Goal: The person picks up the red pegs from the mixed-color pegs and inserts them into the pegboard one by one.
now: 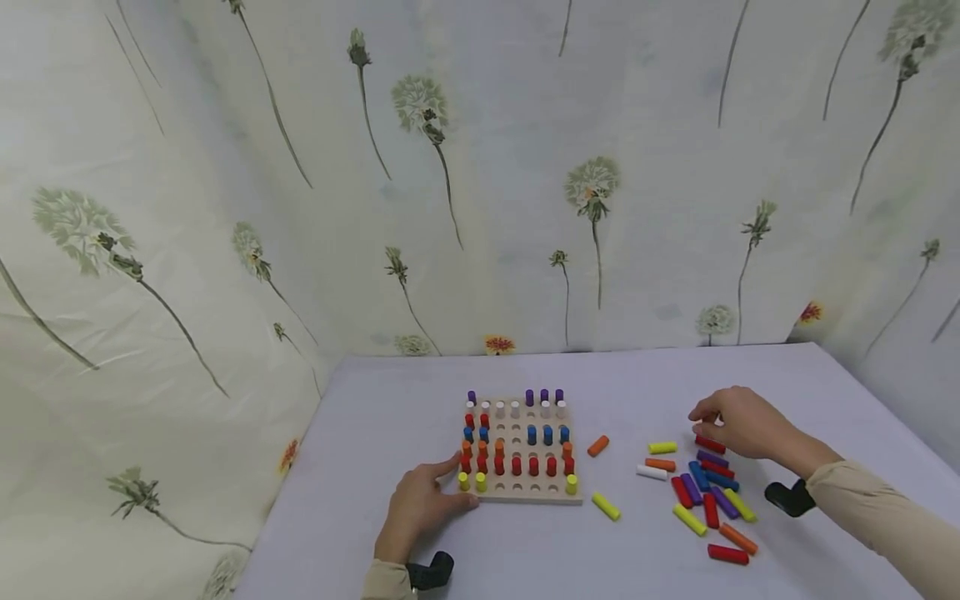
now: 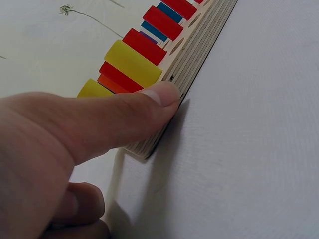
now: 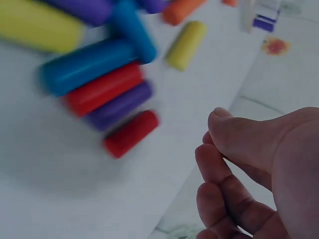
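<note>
A wooden pegboard [image 1: 525,498] stands left of centre, with rows of purple, white, red, blue, orange and yellow pegs upright in its holes. My left hand [image 1: 422,508] grips its near left corner; the thumb [image 2: 162,94] lies against the layered front edge beside a yellow peg [image 2: 133,63]. Over the far end of a heap of loose pegs hovers my right hand [image 1: 742,423], its fingers loosely bent and nothing visible between them. Closest below it lies a red peg [image 1: 710,444], apart from the fingertips in the right wrist view.
Loose blue, purple, red, yellow and orange pegs lie heaped at the right, a white peg [image 1: 652,472] on their left side. Between heap and board are an orange peg [image 1: 598,446] and a yellow peg [image 1: 606,507]. A dandelion-patterned cloth [image 1: 510,275] hangs behind the table.
</note>
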Available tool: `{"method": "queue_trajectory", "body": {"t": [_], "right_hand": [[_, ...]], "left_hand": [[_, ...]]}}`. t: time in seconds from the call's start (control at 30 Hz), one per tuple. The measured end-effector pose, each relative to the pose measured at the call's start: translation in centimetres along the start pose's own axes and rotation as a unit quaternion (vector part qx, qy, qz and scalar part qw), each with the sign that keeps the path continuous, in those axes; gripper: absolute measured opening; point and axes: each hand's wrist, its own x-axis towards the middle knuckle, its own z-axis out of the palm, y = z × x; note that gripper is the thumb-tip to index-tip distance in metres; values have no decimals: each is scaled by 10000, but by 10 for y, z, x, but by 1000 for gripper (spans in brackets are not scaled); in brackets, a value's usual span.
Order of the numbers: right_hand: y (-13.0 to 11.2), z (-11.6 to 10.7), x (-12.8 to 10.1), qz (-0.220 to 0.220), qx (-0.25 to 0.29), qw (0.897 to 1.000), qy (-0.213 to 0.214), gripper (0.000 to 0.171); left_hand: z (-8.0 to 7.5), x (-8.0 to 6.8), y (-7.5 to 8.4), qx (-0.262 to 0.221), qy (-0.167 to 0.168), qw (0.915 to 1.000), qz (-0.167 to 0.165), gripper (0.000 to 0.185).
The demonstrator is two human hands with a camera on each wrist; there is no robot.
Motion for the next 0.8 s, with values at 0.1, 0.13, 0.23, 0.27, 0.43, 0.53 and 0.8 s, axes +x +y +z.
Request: {"method": "queue_trajectory", "body": {"t": [0.1, 0.13, 0.23, 0.27, 0.43, 0.53, 0.8], "right_hand": [[15, 7, -9, 155, 15, 9999, -54, 25], [18, 9, -12, 215, 44, 9997, -73, 26], [28, 17, -18, 404, 119, 9990, -120, 26], [30, 19, -19, 459, 147, 9988, -126, 25], [37, 31, -19, 658, 224, 9976, 59, 21], [41, 39, -17, 732, 290, 9967, 214, 20], [59, 51, -22, 1197, 1220, 9853, 63, 38]], "left_hand": [[-2, 0, 1, 14, -3, 10000, 9, 76], [-2, 0, 1, 0, -2, 10000, 14, 76], [-3, -1, 2, 16, -29, 10000, 32, 76], [-3, -1, 2, -13, -54, 10000, 22, 76], [-3, -2, 2, -65, -65, 9999, -59, 76], [-2, -2, 1, -91, -65, 9999, -130, 76], [-3, -1, 2, -92, -77, 9997, -220, 75]]}}
